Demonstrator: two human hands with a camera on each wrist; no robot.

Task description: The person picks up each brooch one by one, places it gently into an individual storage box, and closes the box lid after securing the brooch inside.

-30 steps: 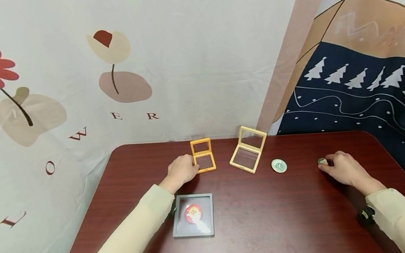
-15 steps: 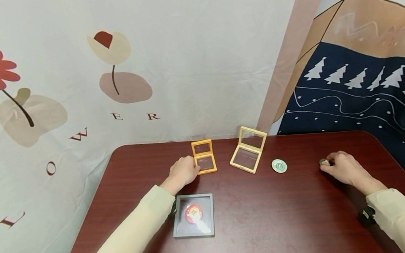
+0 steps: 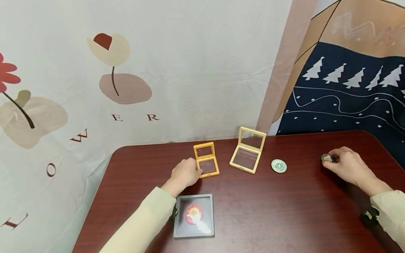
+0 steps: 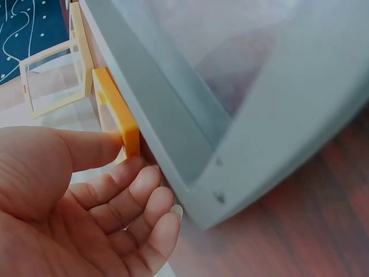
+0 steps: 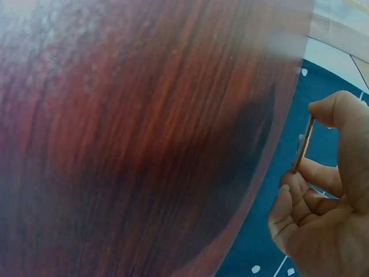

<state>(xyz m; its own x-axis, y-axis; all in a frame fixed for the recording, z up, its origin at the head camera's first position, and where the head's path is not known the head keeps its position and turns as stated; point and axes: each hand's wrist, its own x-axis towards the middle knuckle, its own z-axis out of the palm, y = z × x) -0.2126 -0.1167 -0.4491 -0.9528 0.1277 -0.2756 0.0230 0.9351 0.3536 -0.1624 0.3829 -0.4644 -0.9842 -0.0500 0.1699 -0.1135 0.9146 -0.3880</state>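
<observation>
At the back of the table, my left hand (image 3: 186,173) pinches the near left edge of a small orange display case (image 3: 207,166) between thumb and fingers. Its two clear windowed halves stand open on a hinge. The same orange case (image 4: 122,112) shows its thick rim by my thumb in the left wrist view. Over on the right, my right hand (image 3: 349,165) pinches a small round coin (image 3: 325,157) by its edges. Seen edge-on in the right wrist view, the coin (image 5: 304,144) is a thin brown-rimmed disc between thumb and finger; its face is mostly hidden.
A larger cream display case (image 3: 247,150) stands open right of the orange one. Beside it a pale green round coin (image 3: 278,166) lies flat. Near my left forearm lies a grey square case (image 3: 195,234) with a red-and-gold disc (image 3: 194,214) inside. Cloth backdrops (image 3: 196,62) rise behind the table.
The orange case has shifted slightly to the right and towards me with my left hand. My right hand, with its coin, has moved a little to the right.
</observation>
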